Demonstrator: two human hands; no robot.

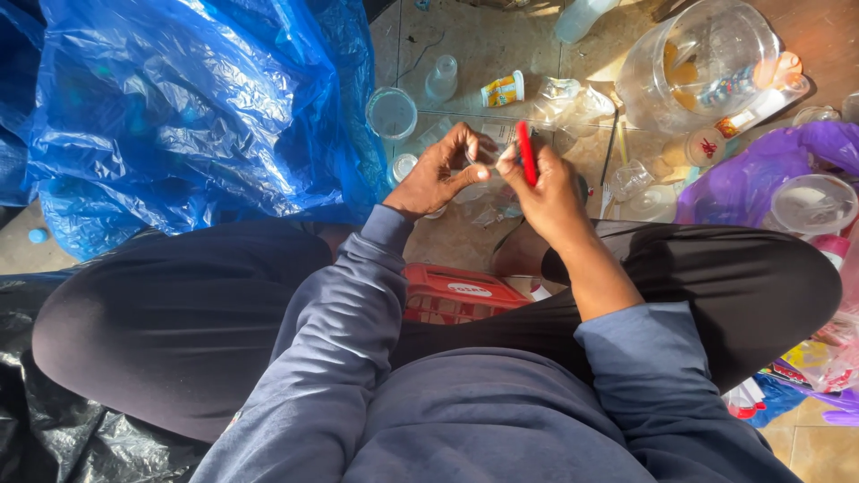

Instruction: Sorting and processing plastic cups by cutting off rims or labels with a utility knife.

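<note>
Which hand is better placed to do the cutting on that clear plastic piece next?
Probably the right hand: it already grips the red tool, its tip against the clear plastic piece. The left hand pinches that piece with its fingers, steadying it.

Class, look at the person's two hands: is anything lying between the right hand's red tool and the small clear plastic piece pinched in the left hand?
Nothing visible does. The left hand pinches the clear plastic piece right beside the right hand, whose red tool stands upright next to it. Only a narrow open gap separates them.
</note>
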